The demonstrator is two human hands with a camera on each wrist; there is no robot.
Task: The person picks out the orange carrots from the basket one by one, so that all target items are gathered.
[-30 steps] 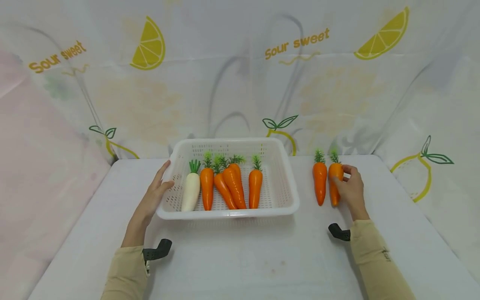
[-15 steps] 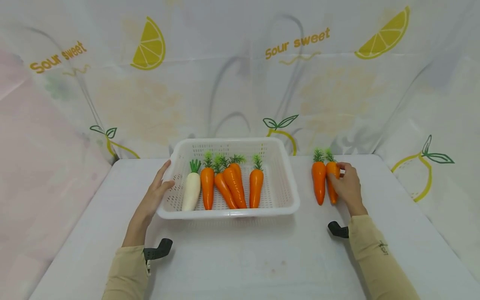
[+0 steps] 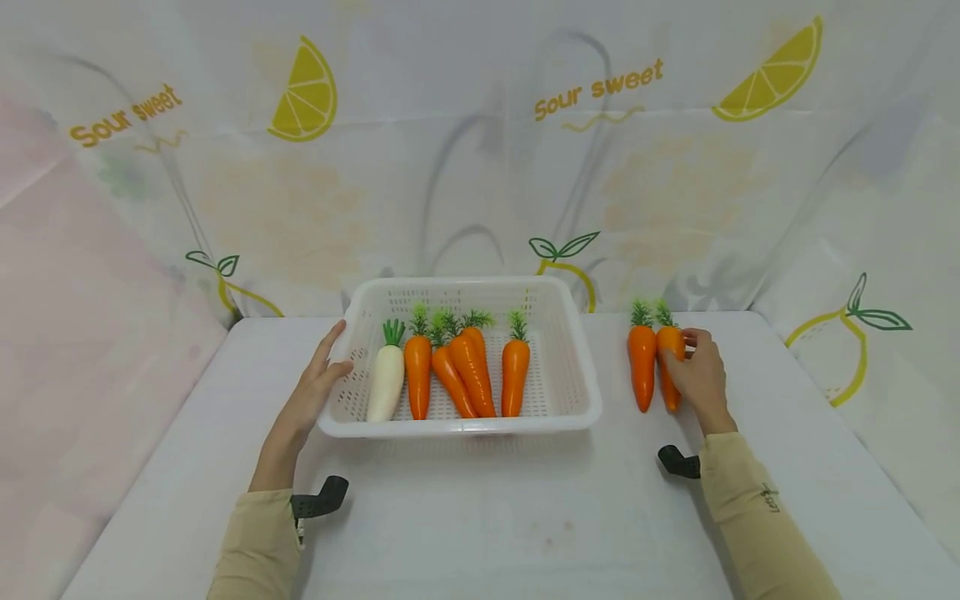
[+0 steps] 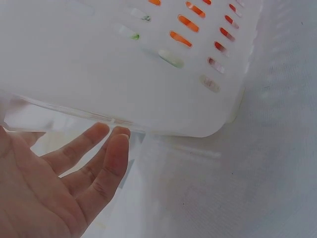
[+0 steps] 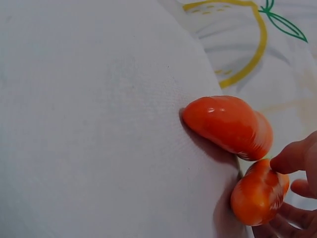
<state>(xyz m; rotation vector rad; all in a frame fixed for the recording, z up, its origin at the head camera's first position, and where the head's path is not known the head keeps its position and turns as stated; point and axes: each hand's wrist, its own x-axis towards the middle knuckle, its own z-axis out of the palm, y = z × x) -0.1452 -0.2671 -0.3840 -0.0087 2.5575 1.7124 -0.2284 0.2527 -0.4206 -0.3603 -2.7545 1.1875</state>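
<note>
Though it looked slick, the rightmost carrot (image 5: 255, 199), on the table (image 3: 465, 517) beside another carrot (image 3: 642, 360), seemed light and stiff, best held by its thick end, where the right hand (image 3: 703, 377) pinched it while the outstretched left hand (image 3: 311, 388) touched the basket (image 3: 459, 428).

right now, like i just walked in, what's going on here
A person's right hand pinches a glossy orange carrot with a leafy green top on the white table. A matching orange carrot lies close to its left. The left hand touches the left rim of a white perforated plastic basket. Inside it lie a white, green-topped radish and several orange carrots.
</note>
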